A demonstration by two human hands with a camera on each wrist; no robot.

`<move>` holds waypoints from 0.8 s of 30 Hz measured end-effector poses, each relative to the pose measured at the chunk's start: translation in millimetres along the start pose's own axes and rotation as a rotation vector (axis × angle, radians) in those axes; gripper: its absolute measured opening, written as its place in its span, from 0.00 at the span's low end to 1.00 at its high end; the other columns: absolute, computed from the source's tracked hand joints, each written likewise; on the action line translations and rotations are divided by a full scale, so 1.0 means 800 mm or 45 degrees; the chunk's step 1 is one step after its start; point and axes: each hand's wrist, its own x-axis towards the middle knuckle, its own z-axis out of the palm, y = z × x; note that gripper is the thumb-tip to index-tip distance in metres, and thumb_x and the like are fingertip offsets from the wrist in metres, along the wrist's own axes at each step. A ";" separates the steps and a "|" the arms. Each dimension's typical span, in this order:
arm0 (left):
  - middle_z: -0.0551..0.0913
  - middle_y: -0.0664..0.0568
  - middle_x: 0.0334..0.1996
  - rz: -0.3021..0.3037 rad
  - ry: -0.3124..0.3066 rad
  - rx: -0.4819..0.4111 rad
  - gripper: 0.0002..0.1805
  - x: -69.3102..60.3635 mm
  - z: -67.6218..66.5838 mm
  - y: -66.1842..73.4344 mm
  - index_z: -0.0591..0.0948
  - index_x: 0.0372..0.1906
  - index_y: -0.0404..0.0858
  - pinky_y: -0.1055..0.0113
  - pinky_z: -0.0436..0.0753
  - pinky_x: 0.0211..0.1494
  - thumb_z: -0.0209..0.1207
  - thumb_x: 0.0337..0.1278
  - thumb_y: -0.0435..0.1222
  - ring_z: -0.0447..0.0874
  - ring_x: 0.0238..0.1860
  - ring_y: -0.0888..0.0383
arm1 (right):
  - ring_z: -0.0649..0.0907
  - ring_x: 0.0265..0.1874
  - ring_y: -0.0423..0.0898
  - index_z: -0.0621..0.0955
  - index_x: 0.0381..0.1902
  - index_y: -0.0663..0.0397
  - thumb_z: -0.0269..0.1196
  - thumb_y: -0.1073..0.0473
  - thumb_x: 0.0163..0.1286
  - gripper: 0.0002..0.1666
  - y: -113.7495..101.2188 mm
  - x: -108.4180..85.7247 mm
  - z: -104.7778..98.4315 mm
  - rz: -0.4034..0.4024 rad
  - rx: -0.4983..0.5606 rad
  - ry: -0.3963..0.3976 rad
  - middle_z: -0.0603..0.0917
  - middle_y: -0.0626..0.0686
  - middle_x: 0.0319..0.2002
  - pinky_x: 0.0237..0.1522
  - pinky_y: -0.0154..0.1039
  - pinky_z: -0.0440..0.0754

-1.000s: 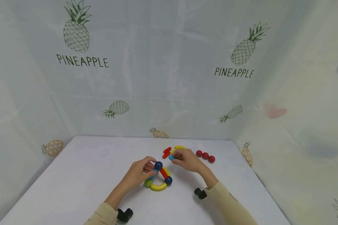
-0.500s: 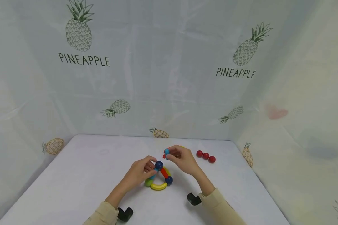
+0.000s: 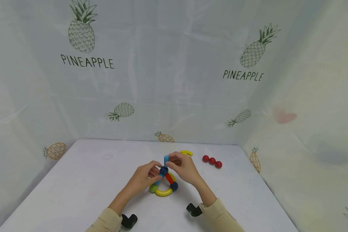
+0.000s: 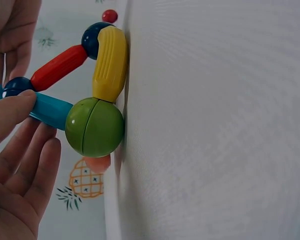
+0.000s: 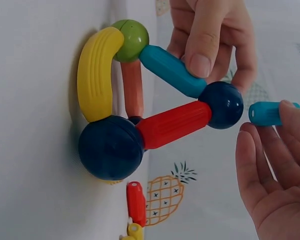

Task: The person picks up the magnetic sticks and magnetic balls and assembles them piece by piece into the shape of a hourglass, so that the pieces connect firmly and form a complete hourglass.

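At lower centre, grips the ball-and-rod frame (image 5: 175,125) in the left hand (image 3: 145,175) (presumably against tipping) while pinching a blue rod (image 3: 166,160) upright above it in the right hand (image 3: 186,168).

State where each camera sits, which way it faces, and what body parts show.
Head: head-worn, facing forward and down over the table; left hand, right hand and sleeves show.
Left wrist: worn there, facing the green ball; left hand at lower left, part of the right hand at upper left.
Right wrist: worn there, facing the slanting red rod; right hand at lower right, left hand at top.
Both wrist views share that ball and rod.
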 end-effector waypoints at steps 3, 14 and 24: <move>0.86 0.61 0.42 0.008 0.005 0.007 0.22 0.001 0.000 0.001 0.80 0.61 0.50 0.71 0.87 0.50 0.73 0.66 0.37 0.86 0.42 0.65 | 0.89 0.45 0.40 0.86 0.55 0.46 0.70 0.53 0.75 0.13 0.001 -0.001 0.002 0.001 0.009 0.004 0.90 0.43 0.46 0.51 0.36 0.88; 0.87 0.59 0.41 0.010 0.010 0.015 0.21 0.000 0.000 0.005 0.80 0.60 0.50 0.71 0.86 0.49 0.72 0.66 0.38 0.87 0.42 0.63 | 0.89 0.44 0.40 0.85 0.56 0.49 0.70 0.53 0.75 0.15 0.001 -0.004 0.007 0.013 0.004 0.000 0.90 0.43 0.46 0.51 0.35 0.88; 0.87 0.61 0.41 0.036 0.020 0.016 0.21 0.000 0.000 -0.002 0.80 0.60 0.50 0.70 0.87 0.49 0.72 0.66 0.38 0.87 0.41 0.66 | 0.90 0.41 0.40 0.86 0.55 0.51 0.72 0.55 0.73 0.16 0.000 -0.004 0.007 -0.009 0.036 0.022 0.90 0.45 0.45 0.48 0.34 0.88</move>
